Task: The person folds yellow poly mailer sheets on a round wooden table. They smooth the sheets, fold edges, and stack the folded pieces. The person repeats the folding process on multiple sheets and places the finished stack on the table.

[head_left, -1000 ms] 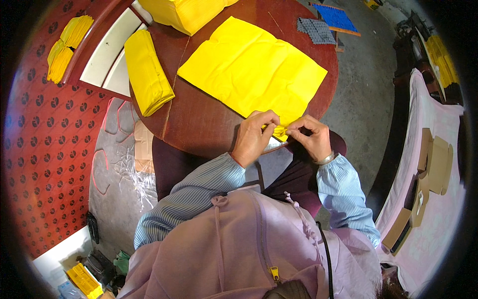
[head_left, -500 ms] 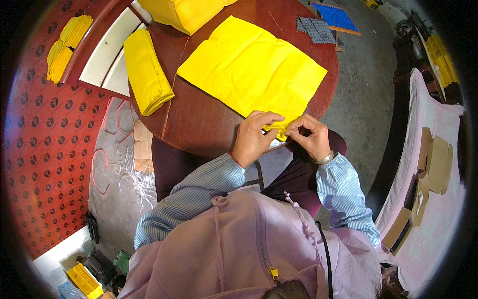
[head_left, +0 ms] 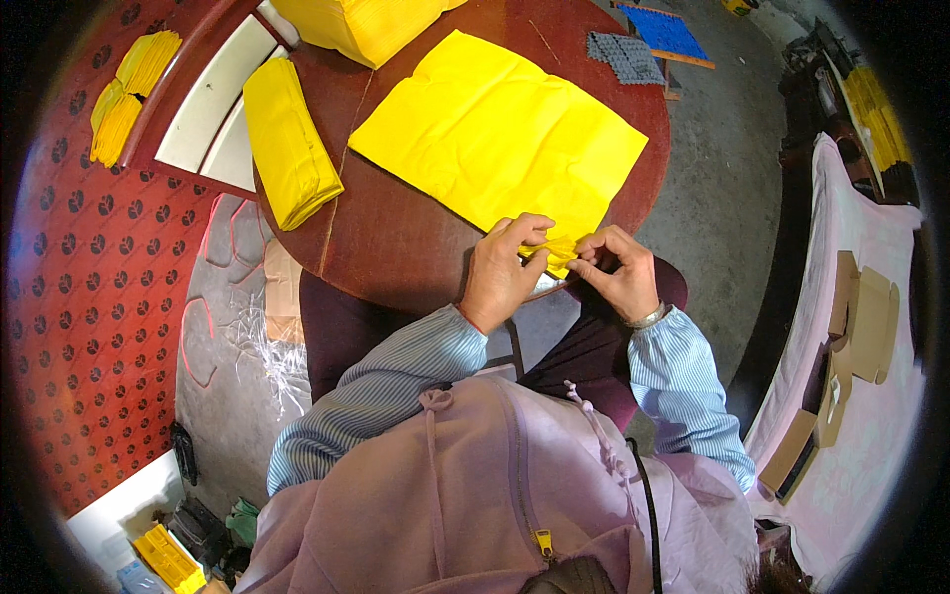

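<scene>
**Yellow sheet point(head_left: 505, 124) bunched at its near corner, a hand on each side**

The sheet lies spread on a round red-brown table point(head_left: 426, 247), set slantwise, with its near corner gathered into small folds point(head_left: 560, 249) by the table's edge. The left hand point(head_left: 503, 265) is at the left of these folds, half open, its thumb and forefinger parted, with yellow cloth showing between them. The right hand point(head_left: 619, 272) comes in from the other side, fingers curled, thumb and forefinger drawn close together at the folds' right edge. The fingertips are small here, so I cannot tell whether the right hand actually pinches the cloth. Both forearms wear light blue striped sleeves point(head_left: 683, 386).

Left of the sheet, apart from it, a long folded yellow bundle point(head_left: 290, 144) lies on the table. A bigger yellow stack point(head_left: 361, 28) stands behind, near the far edge. A gray bumpy mat point(head_left: 625, 57) lies at the table's far right. Off to the right, open cardboard boxes point(head_left: 875, 327) rest on a pale pink cloth point(head_left: 871, 445).
</scene>
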A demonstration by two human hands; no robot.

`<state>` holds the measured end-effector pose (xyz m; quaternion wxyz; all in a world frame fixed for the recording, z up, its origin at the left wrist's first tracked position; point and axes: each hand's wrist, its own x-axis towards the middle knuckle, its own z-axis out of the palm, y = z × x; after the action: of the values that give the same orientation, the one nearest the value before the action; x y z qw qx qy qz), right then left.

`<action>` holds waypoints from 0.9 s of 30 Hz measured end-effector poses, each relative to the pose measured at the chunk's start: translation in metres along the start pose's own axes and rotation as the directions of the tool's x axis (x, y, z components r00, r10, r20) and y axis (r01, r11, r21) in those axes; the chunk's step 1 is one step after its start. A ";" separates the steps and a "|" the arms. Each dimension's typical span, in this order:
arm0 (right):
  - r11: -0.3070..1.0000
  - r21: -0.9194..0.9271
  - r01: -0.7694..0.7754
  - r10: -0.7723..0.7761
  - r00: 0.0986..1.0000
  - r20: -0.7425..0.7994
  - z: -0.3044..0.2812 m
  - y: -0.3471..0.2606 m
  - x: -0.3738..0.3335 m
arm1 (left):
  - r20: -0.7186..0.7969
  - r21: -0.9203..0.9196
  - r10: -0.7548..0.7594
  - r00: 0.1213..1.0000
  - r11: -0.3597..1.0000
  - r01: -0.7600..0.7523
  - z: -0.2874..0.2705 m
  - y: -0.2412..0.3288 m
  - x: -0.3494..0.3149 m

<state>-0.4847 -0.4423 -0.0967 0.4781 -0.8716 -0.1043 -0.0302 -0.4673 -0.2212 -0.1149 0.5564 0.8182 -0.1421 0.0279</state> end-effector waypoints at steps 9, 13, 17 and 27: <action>0.997 -0.049 0.062 -0.059 0.996 0.064 -0.001 -0.002 -0.002 | 0.006 -0.010 0.014 1.000 1.000 -0.014 0.000 -0.001 0.000; 1.000 0.011 0.002 -0.003 0.996 0.091 0.001 -0.008 -0.002 | 0.006 -0.008 -0.007 1.000 1.000 0.007 0.000 0.001 0.000; 0.994 0.098 -0.045 0.046 0.999 -0.011 0.002 -0.008 -0.003 | -0.006 0.018 -0.045 0.999 0.999 0.045 0.002 0.002 0.001; 0.934 -0.206 0.291 -0.272 0.956 0.113 -0.010 -0.003 0.003 | 0.017 -0.052 -0.061 0.998 0.997 0.061 -0.001 0.004 0.004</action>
<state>-0.4822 -0.4490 -0.0885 0.3647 -0.8956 -0.2439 -0.0735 -0.4648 -0.2226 -0.1099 0.5773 0.8074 -0.1220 0.0008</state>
